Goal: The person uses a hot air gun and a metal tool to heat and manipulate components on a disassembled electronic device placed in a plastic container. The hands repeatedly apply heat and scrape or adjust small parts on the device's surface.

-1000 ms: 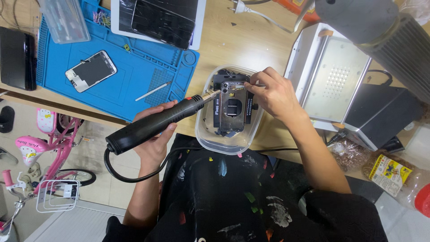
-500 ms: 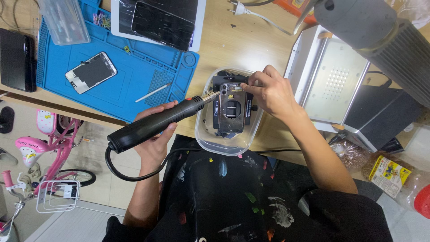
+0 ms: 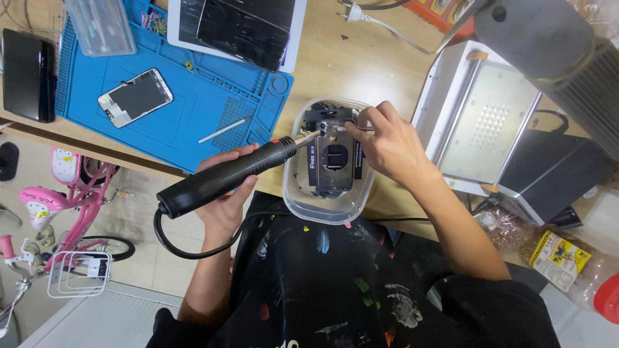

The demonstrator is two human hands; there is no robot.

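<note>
Hot-air work over a clamped part.
Left hand (image 3: 222,203) grips the black hot-air handle (image 3: 225,175), nozzle aimed at the black fixture (image 3: 333,161) in the clear tub (image 3: 322,209); right hand (image 3: 387,138) pinches tweezers (image 3: 353,128) there, steadying the heated spot.

I see a dark-screened phone (image 3: 135,97) on the blue mat (image 3: 193,116), a black tablet (image 3: 245,29) at its top edge, a black device (image 3: 27,74) far left, and a yellow-labelled packet (image 3: 560,256) at right.

The person wears a black garment (image 3: 335,290) spattered with small flecks of paint in white, blue, green, yellow and red. Both forearms are bare, and so are the hands, without rings or watch.
</note>
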